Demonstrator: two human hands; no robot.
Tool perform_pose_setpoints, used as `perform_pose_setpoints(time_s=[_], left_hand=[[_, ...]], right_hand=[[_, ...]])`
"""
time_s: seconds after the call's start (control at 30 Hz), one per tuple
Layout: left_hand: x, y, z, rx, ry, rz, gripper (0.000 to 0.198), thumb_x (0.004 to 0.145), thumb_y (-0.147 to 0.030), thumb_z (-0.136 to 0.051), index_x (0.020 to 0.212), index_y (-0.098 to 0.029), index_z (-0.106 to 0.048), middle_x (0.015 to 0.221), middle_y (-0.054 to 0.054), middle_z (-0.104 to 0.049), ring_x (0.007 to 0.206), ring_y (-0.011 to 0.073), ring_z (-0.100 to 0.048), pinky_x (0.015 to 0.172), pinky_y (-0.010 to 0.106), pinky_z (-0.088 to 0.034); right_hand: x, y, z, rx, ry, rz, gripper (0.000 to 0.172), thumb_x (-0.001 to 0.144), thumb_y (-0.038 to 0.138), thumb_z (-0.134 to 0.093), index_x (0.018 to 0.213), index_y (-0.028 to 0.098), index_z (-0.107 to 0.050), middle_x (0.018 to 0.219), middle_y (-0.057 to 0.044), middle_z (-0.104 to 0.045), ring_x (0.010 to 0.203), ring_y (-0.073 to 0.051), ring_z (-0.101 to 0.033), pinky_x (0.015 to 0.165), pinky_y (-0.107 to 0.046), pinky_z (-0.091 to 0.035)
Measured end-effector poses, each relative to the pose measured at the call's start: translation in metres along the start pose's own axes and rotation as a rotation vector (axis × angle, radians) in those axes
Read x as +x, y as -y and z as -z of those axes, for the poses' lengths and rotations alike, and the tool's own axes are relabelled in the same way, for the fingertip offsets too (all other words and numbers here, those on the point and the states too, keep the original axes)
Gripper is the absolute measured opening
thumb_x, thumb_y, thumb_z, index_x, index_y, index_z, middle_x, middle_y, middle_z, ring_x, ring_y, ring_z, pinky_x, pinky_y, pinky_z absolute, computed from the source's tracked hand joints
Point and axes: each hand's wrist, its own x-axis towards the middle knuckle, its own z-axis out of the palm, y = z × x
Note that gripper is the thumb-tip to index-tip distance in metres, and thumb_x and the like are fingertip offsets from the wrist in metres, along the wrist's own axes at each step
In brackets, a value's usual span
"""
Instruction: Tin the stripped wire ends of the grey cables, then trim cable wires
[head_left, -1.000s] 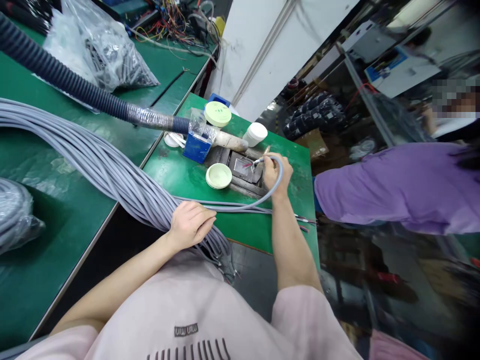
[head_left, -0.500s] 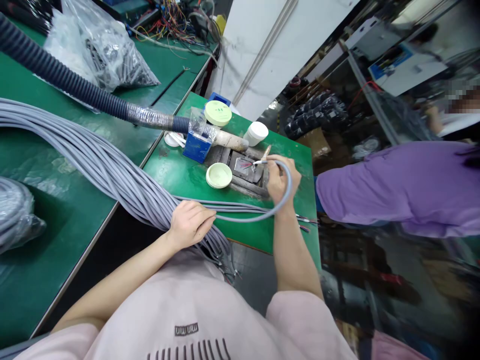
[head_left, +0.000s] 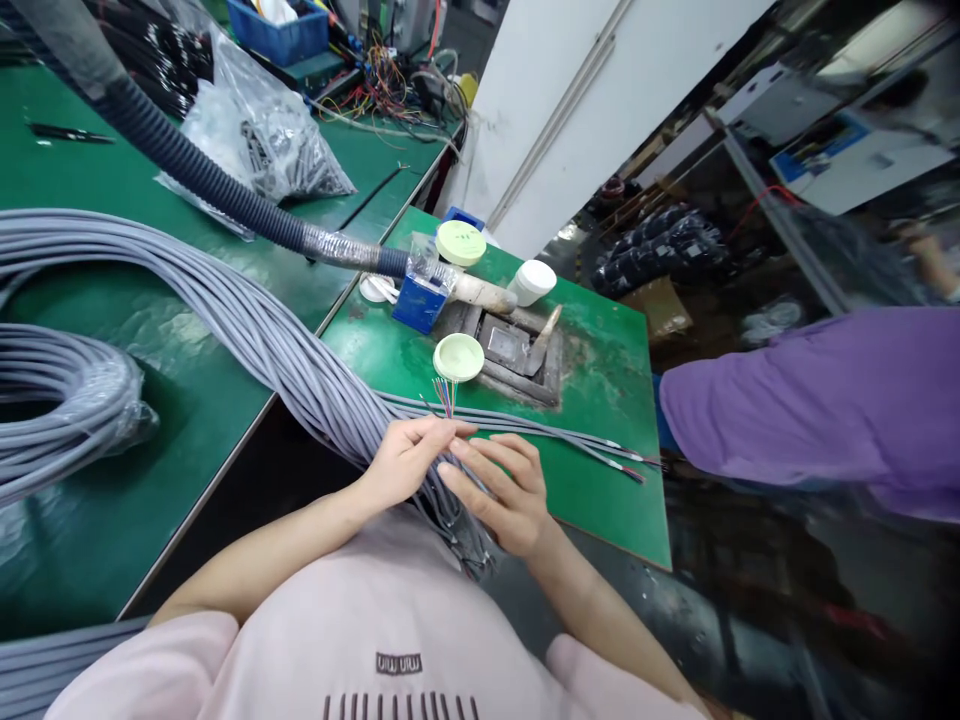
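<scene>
Fingers at a stripped cable end, head view. The fingers of the left hand (head_left: 409, 462) curl closed on the stripped end of a grey cable (head_left: 444, 398), and its fine coloured cores fan upward at lower centre. The right hand (head_left: 499, 490) lies just beside it, fingers part-spread over the strands; whether they grip cannot be told. The cores stop just below a pale green lid (head_left: 458, 357) on the green bench board (head_left: 600, 400). Behind the lid sits a sunken metal tray (head_left: 510, 345). The grey cable bundle (head_left: 300, 345) sweeps from the left of the frame, over the bench edge, to the hands. Two loose grey cables (head_left: 525, 428) cross the board toward the lower right, near the purple garment of a nearby person (head_left: 810, 400).

Risks: the bundle's weight could drag the end from the fingers. Pressure or contact with the lid rim could bend or fray the thin cores. A passing body could catch the loose cable ends.
</scene>
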Motion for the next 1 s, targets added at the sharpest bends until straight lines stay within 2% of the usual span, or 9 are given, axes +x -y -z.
perform_pose_setpoints(time_s=[0.07, 0.27, 0.37, 0.5, 0.73, 1.0], left_hand=[[-0.003, -0.003, -0.001, -0.026, -0.017, 0.039, 0.050, 0.084, -0.058, -0.056, 0.088, -0.013, -0.076, 0.085, 0.009, -0.075, 0.079, 0.0203, -0.068, 0.075, 0.031, -0.055], [-0.008, -0.005, 0.001, 0.007, -0.037, 0.025, 0.044, 0.083, -0.053, -0.059, 0.077, -0.014, -0.076, 0.067, 0.006, -0.070, 0.065, 0.0157, -0.062, 0.064, 0.027, -0.050], [-0.008, -0.004, 0.001, 0.020, -0.035, 0.003, 0.041, 0.085, -0.049, -0.059, 0.072, -0.014, -0.075, 0.066, 0.006, -0.069, 0.066, 0.0151, -0.061, 0.067, 0.028, -0.050], [-0.008, -0.003, 0.000, 0.055, -0.040, -0.013, 0.042, 0.086, -0.047, -0.058, 0.064, -0.015, -0.072, 0.068, 0.006, -0.069, 0.069, 0.0157, -0.062, 0.071, 0.029, -0.051], [-0.008, 0.000, 0.000, 0.060, -0.043, -0.004, 0.038, 0.087, -0.046, -0.057, 0.079, -0.014, -0.076, 0.071, 0.006, -0.068, 0.069, 0.0152, -0.059, 0.069, 0.028, -0.048], [-0.006, -0.002, -0.004, 0.046, -0.051, 0.027, 0.040, 0.086, -0.048, -0.057, 0.081, -0.014, -0.077, 0.072, 0.006, -0.068, 0.071, 0.0150, -0.059, 0.071, 0.026, -0.046]], right_hand=[[-0.004, 0.005, -0.002, -0.002, -0.012, 0.011, 0.035, 0.089, 0.019, -0.053, 0.118, 0.033, -0.066, 0.113, -0.001, -0.072, 0.107, -0.019, -0.062, 0.094, -0.040, -0.048], [-0.008, 0.010, -0.005, -0.007, -0.037, 0.023, 0.031, 0.089, 0.018, -0.052, 0.110, 0.033, -0.069, 0.108, 0.000, -0.073, 0.105, -0.019, -0.062, 0.093, -0.040, -0.048], [-0.008, 0.011, -0.006, -0.023, -0.054, 0.026, 0.028, 0.090, 0.018, -0.050, 0.105, 0.031, -0.071, 0.103, 0.000, -0.074, 0.101, -0.019, -0.062, 0.091, -0.041, -0.049], [-0.008, 0.011, -0.007, -0.031, -0.056, 0.002, 0.029, 0.091, 0.019, -0.049, 0.104, 0.035, -0.069, 0.102, 0.003, -0.074, 0.098, -0.017, -0.064, 0.090, -0.040, -0.049], [-0.012, 0.012, -0.010, 0.032, -0.064, -0.013, 0.026, 0.091, 0.016, -0.049, 0.105, 0.024, -0.070, 0.102, -0.004, -0.074, 0.103, -0.021, -0.060, 0.092, -0.043, -0.046], [-0.019, 0.011, -0.012, 0.041, -0.069, -0.056, 0.027, 0.091, 0.016, -0.048, 0.107, 0.025, -0.068, 0.104, -0.004, -0.073, 0.106, -0.019, -0.058, 0.097, -0.042, -0.043]])
